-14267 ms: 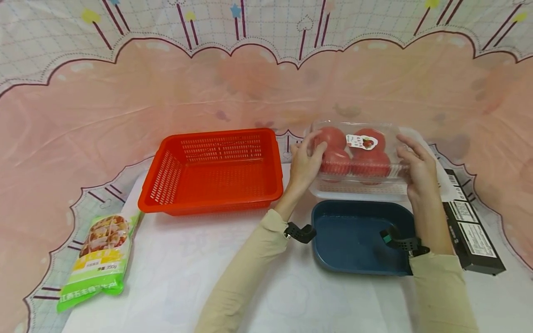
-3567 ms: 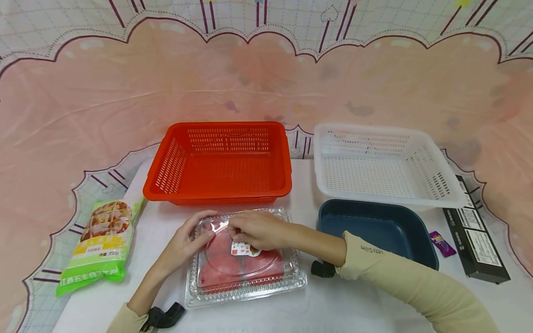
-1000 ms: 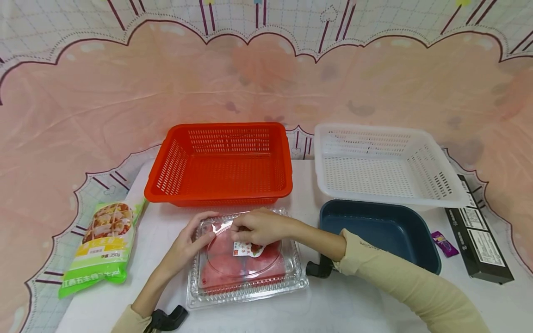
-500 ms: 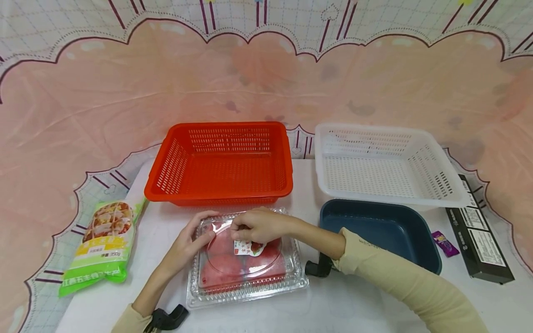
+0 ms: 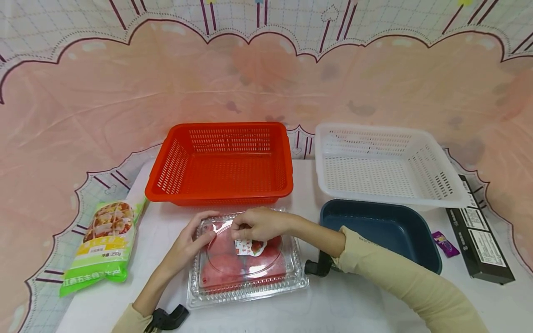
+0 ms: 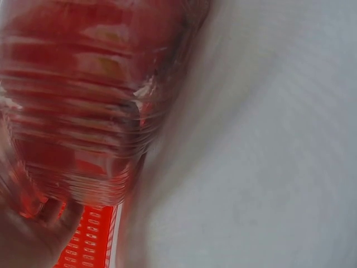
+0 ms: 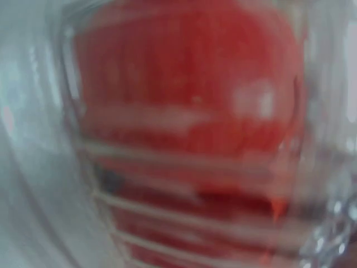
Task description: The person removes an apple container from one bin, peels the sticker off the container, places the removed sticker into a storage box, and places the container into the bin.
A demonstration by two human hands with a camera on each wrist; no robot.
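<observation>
Clear container [image 5: 243,273], ribbed, holding round red fruit, is sitting near centre on the table [image 5: 333,310]; its label [image 5: 251,248] is showing lettering too small to read. Right hand [image 5: 264,226] is covering part, fingers curling, grip unclear. Left hand [image 5: 187,243], thumb and forefinger apart, is gripping the far left corner. Bag [image 5: 100,249], reading "350g", is lying left; red basket [image 5: 225,185] is standing beyond.

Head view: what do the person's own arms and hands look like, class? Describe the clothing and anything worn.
The left sleeve and right sleeve are long, plain and beige. The right one has small dark lettering, too small to read. A black wrist device shows by each cuff. The left hand and right hand wear no gloves.
</observation>
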